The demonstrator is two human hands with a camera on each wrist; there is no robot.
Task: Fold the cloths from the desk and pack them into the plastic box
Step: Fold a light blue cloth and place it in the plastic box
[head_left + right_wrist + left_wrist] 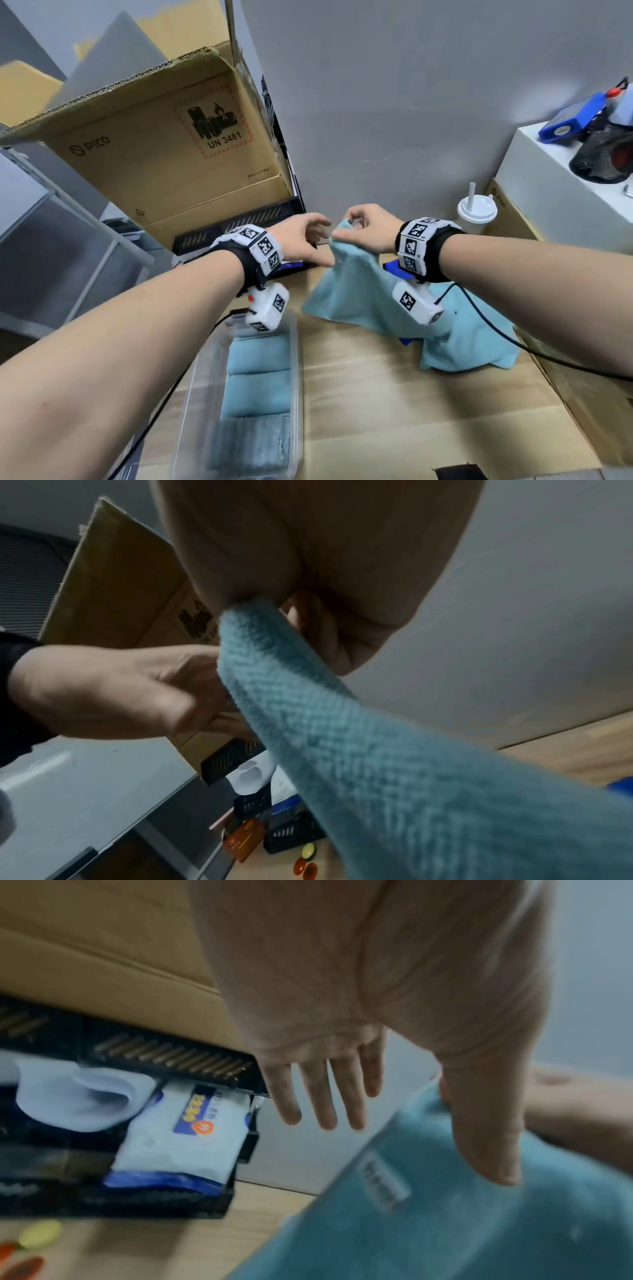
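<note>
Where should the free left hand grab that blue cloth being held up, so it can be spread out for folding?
Probably the cloth's top edge, just left of where the right hand pinches its raised corner. The rest hangs limp toward the desk, so only that edge is taut. The open left hand should come in from the left.

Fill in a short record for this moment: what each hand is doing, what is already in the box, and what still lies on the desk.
right hand: pinches a corner of the light blue woven cloth, lifted off the desk
left hand: fingers straight, beside that cloth, gripping nothing
clear plastic box: holds three folded cloths in a row
wooden desk: more light blue cloth lies heaped
</note>
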